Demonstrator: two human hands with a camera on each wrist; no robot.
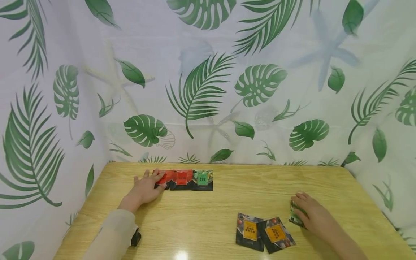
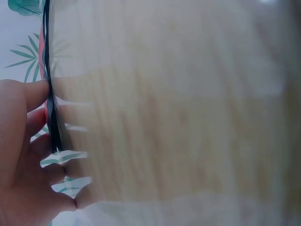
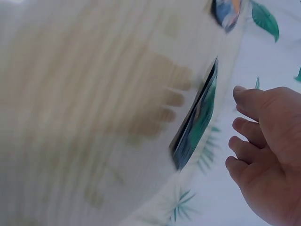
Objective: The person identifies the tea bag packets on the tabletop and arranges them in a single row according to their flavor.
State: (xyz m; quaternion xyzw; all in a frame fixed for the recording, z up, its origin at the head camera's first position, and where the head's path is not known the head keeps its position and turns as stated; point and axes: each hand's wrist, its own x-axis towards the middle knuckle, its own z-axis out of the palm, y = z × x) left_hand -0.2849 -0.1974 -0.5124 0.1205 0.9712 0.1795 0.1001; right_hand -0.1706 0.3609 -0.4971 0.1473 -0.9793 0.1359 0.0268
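Note:
My left hand (image 1: 146, 189) rests at the left end of a row of packets, fingers spread, thumb and fingers touching a red-and-black packet (image 1: 161, 178). In the left wrist view the thumb (image 2: 35, 94) lies against the packets' thin dark edge (image 2: 52, 122). A second red-and-black packet (image 1: 182, 179) and a green-and-black packet (image 1: 203, 180) continue the row. My right hand (image 1: 313, 215) is over another green packet (image 1: 295, 213), partly hiding it. The right wrist view shows a gap between the loosely bent fingers (image 3: 249, 132) and that green packet (image 3: 197, 122).
Two dark packets with orange labels, one on the left (image 1: 249, 231) and one on the right (image 1: 276, 234), overlap slightly near the front. The light wooden table (image 1: 195, 209) meets a white leaf-printed cloth (image 1: 208, 144) at the back and sides.

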